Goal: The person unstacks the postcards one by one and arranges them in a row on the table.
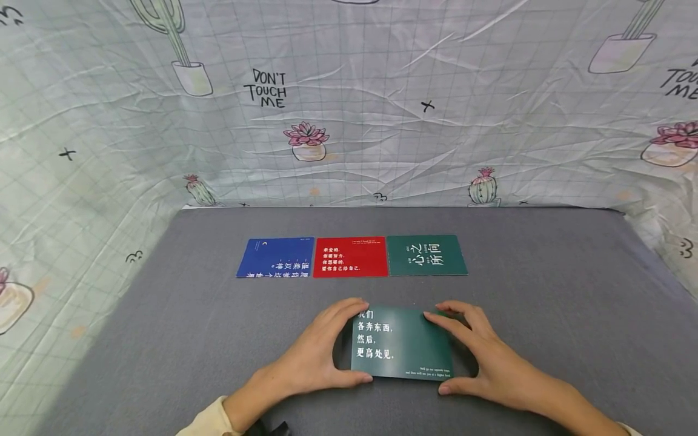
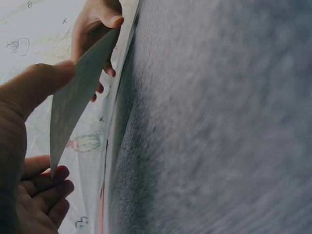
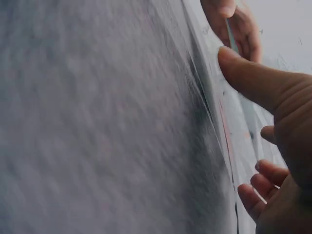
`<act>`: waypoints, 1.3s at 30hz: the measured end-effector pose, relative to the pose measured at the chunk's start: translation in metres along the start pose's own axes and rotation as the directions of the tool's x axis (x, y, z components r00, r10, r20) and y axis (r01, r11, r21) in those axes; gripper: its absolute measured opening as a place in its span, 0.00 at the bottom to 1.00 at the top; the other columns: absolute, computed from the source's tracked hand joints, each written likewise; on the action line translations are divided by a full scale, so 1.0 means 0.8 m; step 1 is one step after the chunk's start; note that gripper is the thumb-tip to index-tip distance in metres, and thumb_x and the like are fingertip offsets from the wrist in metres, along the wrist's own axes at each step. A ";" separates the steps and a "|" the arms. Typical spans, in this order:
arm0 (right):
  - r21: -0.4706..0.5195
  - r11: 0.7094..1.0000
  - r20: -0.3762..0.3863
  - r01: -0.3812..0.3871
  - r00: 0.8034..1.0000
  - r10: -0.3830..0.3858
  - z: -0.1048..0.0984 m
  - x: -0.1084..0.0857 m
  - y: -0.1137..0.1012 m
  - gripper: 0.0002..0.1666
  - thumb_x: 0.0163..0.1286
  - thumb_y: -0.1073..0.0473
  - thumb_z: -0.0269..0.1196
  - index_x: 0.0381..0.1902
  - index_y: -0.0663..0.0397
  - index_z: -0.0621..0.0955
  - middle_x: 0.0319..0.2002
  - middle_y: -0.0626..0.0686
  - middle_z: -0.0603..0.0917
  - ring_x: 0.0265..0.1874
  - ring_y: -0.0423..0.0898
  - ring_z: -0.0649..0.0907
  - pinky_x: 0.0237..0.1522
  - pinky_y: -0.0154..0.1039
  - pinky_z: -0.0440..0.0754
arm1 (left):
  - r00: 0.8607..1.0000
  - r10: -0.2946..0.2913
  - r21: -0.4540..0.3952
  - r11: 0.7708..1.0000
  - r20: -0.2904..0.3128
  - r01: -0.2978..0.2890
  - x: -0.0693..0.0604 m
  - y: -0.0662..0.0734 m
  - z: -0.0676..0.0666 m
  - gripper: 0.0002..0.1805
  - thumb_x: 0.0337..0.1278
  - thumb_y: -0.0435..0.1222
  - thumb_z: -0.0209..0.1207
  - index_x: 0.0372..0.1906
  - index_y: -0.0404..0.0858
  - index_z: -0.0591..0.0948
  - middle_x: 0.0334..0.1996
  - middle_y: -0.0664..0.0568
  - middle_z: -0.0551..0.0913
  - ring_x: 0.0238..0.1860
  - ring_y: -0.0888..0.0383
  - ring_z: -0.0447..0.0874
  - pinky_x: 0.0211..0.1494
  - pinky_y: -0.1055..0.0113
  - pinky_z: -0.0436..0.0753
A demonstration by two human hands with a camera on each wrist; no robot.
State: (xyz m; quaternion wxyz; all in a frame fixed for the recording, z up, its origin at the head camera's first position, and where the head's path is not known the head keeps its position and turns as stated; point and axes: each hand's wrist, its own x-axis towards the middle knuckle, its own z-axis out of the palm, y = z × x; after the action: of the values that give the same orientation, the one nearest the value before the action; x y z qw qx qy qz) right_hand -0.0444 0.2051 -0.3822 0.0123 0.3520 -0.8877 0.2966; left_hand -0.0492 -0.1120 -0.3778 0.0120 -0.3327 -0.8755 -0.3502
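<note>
A dark green postcard point(image 1: 403, 342) with white Chinese lettering is held between both hands, lifted above the grey tabletop. At its left end, my left hand point(image 1: 313, 351) grips it, thumb at the near edge and fingers at the far edge. My right hand point(image 1: 491, 357) holds the right end in a similar way, with the thumb by the near corner. The left wrist view shows the postcard point(image 2: 80, 95) tilted between the hands. In the right wrist view only a thin sliver of the postcard point(image 3: 232, 39) shows past the thumb.
Beyond the hands, a blue card point(image 1: 278, 251), a red card point(image 1: 351, 263) and another green card point(image 1: 403, 260) lie side by side in a row on the grey table surface point(image 1: 180, 339). A printed cloth point(image 1: 371, 72) hangs behind and along the sides.
</note>
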 end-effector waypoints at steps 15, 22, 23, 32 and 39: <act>0.000 1.000 -0.046 0.026 0.999 -0.026 -0.028 0.008 0.012 0.53 0.48 0.43 0.76 0.70 0.44 0.66 0.67 0.48 0.62 0.64 0.45 0.59 0.58 0.21 0.56 | 0.999 -0.029 -0.027 0.999 0.016 0.029 0.018 0.008 -0.004 0.54 0.37 0.58 0.72 0.70 0.41 0.61 0.69 0.57 0.59 0.66 0.61 0.58 0.66 0.54 0.67; 0.018 0.998 -0.079 0.054 0.995 -0.053 -0.035 0.009 0.019 0.51 0.47 0.46 0.77 0.68 0.46 0.68 0.67 0.50 0.62 0.64 0.46 0.59 0.58 0.21 0.55 | 1.000 -0.001 0.005 1.000 -0.022 0.001 0.028 0.008 -0.005 0.53 0.37 0.57 0.72 0.69 0.40 0.62 0.69 0.54 0.60 0.66 0.61 0.57 0.66 0.54 0.67; 0.020 0.999 -0.079 0.050 0.996 -0.048 -0.036 0.009 0.020 0.51 0.47 0.46 0.77 0.68 0.45 0.69 0.67 0.50 0.62 0.64 0.45 0.59 0.58 0.21 0.55 | 1.000 -0.002 0.006 1.000 -0.022 0.002 0.030 0.008 -0.005 0.53 0.37 0.56 0.72 0.69 0.40 0.62 0.69 0.54 0.60 0.66 0.61 0.57 0.66 0.54 0.67; 0.024 1.000 -0.067 0.020 0.998 -0.019 -0.045 0.008 0.031 0.50 0.48 0.47 0.76 0.68 0.43 0.68 0.69 0.49 0.61 0.65 0.44 0.59 0.58 0.20 0.54 | 1.000 -0.006 0.023 1.000 0.011 0.006 0.046 0.012 -0.010 0.52 0.35 0.52 0.75 0.69 0.41 0.64 0.68 0.57 0.60 0.66 0.64 0.56 0.66 0.56 0.67; 0.019 1.000 -0.055 0.009 0.998 -0.008 -0.060 0.008 0.042 0.49 0.48 0.48 0.76 0.68 0.43 0.69 0.69 0.49 0.61 0.66 0.43 0.58 0.56 0.22 0.56 | 1.000 -0.007 0.039 0.999 0.026 0.006 0.060 0.016 -0.008 0.52 0.36 0.52 0.75 0.69 0.41 0.63 0.68 0.55 0.60 0.66 0.62 0.57 0.67 0.56 0.66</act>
State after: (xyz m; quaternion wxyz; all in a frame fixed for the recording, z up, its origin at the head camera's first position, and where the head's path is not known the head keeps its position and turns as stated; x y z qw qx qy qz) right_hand -0.0794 0.2461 -0.3584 0.0344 0.3474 -0.8827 0.3146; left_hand -0.0805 -0.0818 -0.3530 0.0061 -0.3342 -0.8834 -0.3286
